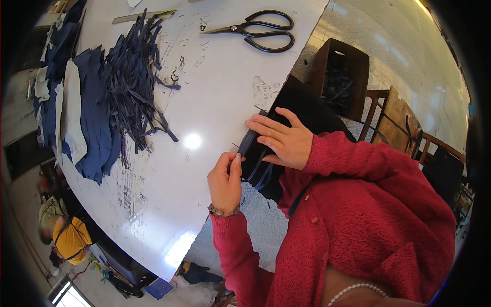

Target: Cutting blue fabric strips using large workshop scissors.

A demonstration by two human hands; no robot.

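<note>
My left hand (225,181) pinches the near end of a narrow dark blue fabric strip (249,140) at the edge of the white table (215,87). My right hand (281,138) lies flat on the strip's far part, fingers spread, pressing it down over a black cloth piece (307,110) that hangs off the table edge. More dark strip ends (263,176) dangle below my hands. Both arms wear red knit sleeves.
A heap of dark blue strips (135,77) and stacked blue and white fabric pieces (84,112) lie at the table's left. Black scissors (261,30) and a metal ruler (140,16) rest at the far end. A dark crate (340,77) and wooden chair frame (396,123) stand right.
</note>
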